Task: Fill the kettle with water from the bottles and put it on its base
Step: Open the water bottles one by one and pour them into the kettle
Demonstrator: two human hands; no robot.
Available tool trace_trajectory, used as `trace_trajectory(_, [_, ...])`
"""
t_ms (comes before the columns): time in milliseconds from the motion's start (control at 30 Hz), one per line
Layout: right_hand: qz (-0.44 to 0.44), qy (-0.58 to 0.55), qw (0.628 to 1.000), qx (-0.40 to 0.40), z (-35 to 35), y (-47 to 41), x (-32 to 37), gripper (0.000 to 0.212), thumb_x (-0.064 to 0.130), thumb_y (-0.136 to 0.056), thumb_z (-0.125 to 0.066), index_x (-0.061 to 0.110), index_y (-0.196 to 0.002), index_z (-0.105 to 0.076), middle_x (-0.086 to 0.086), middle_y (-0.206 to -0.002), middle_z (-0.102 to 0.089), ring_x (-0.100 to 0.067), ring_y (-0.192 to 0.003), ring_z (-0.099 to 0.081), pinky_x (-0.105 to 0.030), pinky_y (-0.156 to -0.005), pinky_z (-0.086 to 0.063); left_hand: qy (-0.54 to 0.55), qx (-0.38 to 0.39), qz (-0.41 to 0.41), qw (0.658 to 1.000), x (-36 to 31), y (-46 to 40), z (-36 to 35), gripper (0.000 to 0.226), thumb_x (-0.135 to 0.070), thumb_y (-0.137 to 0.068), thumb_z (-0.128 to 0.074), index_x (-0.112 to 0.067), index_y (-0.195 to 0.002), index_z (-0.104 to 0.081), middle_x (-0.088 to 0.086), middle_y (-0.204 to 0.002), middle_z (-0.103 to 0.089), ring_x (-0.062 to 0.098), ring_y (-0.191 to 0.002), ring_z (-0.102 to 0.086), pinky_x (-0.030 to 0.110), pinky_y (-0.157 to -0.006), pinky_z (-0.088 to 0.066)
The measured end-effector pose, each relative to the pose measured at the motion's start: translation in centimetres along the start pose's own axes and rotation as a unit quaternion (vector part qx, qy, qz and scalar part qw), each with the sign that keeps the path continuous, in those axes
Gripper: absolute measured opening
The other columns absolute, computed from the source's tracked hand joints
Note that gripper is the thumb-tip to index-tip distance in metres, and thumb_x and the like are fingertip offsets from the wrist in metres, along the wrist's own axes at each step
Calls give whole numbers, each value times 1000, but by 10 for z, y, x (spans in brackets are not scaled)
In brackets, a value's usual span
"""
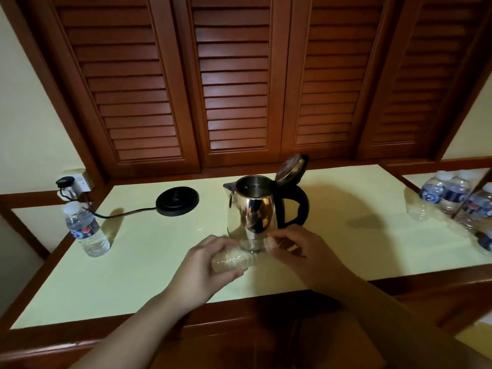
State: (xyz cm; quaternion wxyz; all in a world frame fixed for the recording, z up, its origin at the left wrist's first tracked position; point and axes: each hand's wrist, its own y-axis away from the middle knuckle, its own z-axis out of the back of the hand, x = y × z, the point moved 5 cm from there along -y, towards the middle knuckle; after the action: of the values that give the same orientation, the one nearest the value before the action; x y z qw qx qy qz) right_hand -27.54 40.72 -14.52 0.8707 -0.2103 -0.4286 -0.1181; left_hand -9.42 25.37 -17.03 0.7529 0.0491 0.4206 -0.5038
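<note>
**Operator:** Both hands are on one clear bottle [241, 253], held on its side just in front of the kettle [253, 206]. My left hand [210, 262] has its fingers curled round the ribbed body; my right hand [298, 251] pinches the cap end with fingertips [277, 239] closed on it. I see no water in that bottle, though it is blurred.

**Second:** And the kettle itself?

**Operator:** It stands upright on the pale tabletop [149, 262], lid [290, 167] flipped up and back, mouth open. I see the steel inside and a glint low down, but I cannot tell how much water is in it. It is off its base [177, 201], which sits well apart to the left, with its cord [119, 213] running to a plug [65, 181] in the wall socket [80, 179].

**Second:** Other bottles?

**Operator:** A capped labelled bottle [86, 230] stands near the left edge of the table and looks full of water. At the far right, a bare clear bottle [415, 206] stands on the table beside a cluster of labelled bottles [450, 193] next to a mirror edge; I cannot judge their contents.
</note>
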Motion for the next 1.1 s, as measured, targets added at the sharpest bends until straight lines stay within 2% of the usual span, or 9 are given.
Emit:
trace_trajectory(133, [-36,12,999,-4,27,10,-11,14,36,-100,-64,29,-105,-74,8,-89,-70,-7,-81,-69,-25,-71,-57,11,8,-17,1000,-21,-12,-22,47,-30,-77,-92,-34,-119,-72,-13,-105,-67,6,-99,-66,13,-79,-46])
trace_trajectory(233, [-108,78,990,-38,44,19,-24,42,51,-101,-51,20,-78,-66,-1,-68,-68,-5,-55,-64,-36,-64,-58,14,1,-22,1000,-37,-22,-47,53,-29,-73,-94,-29,-122,-73,-15,-111,-67,-2,-104,-64,7,-84,-43])
trace_trajectory(300, [-137,74,986,-54,61,24,-32,42,52,-101,-52,17,-85,-69,-3,-72,-69,-9,-59,-67,-38,-64,-61,2,2,-21,1000,-45,-32,-62,56,-29,-72,-95,-32,-123,-73,-16,-113,-67,-5,-105,-62,5,-85,-43])
trace_trajectory(400, [-129,-39,991,3,88,31,-37,23,32,-98,-67,25,-120,-69,-3,-93,-72,-16,-81,-74,-29,-66,-61,-8,12,-26,1000,-56,-46,-80,59,-30,-70,-97,-33,-124,-72,-16,-112,-67,-1,-103,-64,13,-89,-51])
trace_trajectory(467, [-121,9,993,17,105,38,-38,17,33,-97,-68,20,-106,-73,-2,-87,-75,-14,-75,-74,-25,-66,-60,-16,21,-43,999,-66,-54,-92,61,-32,-68,-98,-30,-123,-72,-15,-111,-67,1,-102,-65,19,-90,-54])
trace_trajectory(567, [-177,79,981,-31,122,47,-48,49,55,-98,-57,10,-80,-70,-9,-69,-72,-14,-54,-69,-29,-57,-60,-11,27,-62,998,-82,-65,-111,62,-32,-66,-98,-30,-123,-73,-15,-110,-66,-1,-101,-62,10,-88,-46])
trace_trajectory(733, [-182,17,981,-62,147,64,-64,16,38,-95,-70,24,-103,-69,-4,-80,-75,-16,-70,-75,-35,-61,-64,22,61,-64,996,-98,-86,-139,62,-29,-68,-97,-28,-125,-73,-15,-113,-66,-4,-108,-61,9,-94,-45])
trace_trajectory(900, [-225,32,968,-102,169,77,-77,29,40,-99,-64,11,-92,-66,-8,-80,-72,-14,-65,-73,-23,-55,-58,41,64,-55,996,-113,-98,-173,59,-30,-71,-96,-35,-124,-72,-20,-110,-65,-5,-109,-59,5,-90,-42])
trace_trajectory(1100, [-236,64,952,-187,215,88,-95,20,38,-96,-68,17,-98,-69,0,-83,-74,-12,-67,-74,-35,-65,-65,33,127,-50,990,-134,-128,-222,70,-41,-74,-92,-35,-136,-61,-20,-124,-59,1,-113,-57,22,-95,-42])
